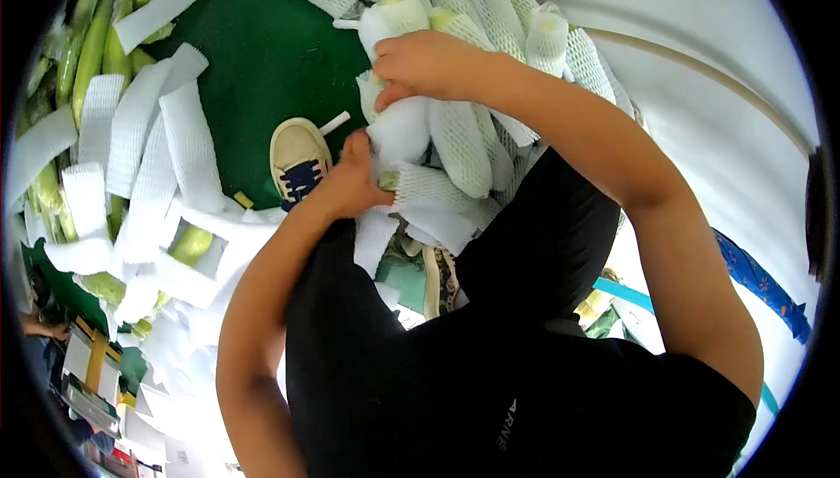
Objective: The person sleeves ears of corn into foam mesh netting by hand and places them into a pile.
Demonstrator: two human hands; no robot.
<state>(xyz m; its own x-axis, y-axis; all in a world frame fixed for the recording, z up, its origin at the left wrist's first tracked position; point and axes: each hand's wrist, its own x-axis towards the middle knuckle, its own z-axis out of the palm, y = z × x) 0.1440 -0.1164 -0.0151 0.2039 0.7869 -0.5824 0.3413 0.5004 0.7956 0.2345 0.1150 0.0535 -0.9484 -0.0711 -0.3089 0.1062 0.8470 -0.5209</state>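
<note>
Bundle (pixel 404 128), white and soft-looking, lies between the two hands at the left edge of the pile (pixel 461 141) of netted vegetables. The left hand (pixel 350 179) is spread against it, thumb well apart from the fingers; a green tip (pixel 388 180) shows just beside the thumb. The right hand (pixel 418 65) has bent fingers at the far side, over white wrapping; I cannot tell whether they pinch it.

The likeliest trouble is a slip: the wrapping looks smooth and the left hand's spread grasp may not lock onto it. The pile seems loose, its pieces leaning on one another at odd angles, so a hard push could send some rolling onto the floor (pixel 254 40) or against the shoe (pixel 299 158). Tugging unevenly could tear the thin netting or bunch it up and leave an end bare. Pressure from the thumb might bruise the green tip. The right forearm passes over the pile and could knock pieces if lowered; the left arm, close to the loose sleeves (pixel 188 145), could drag them along.
</note>
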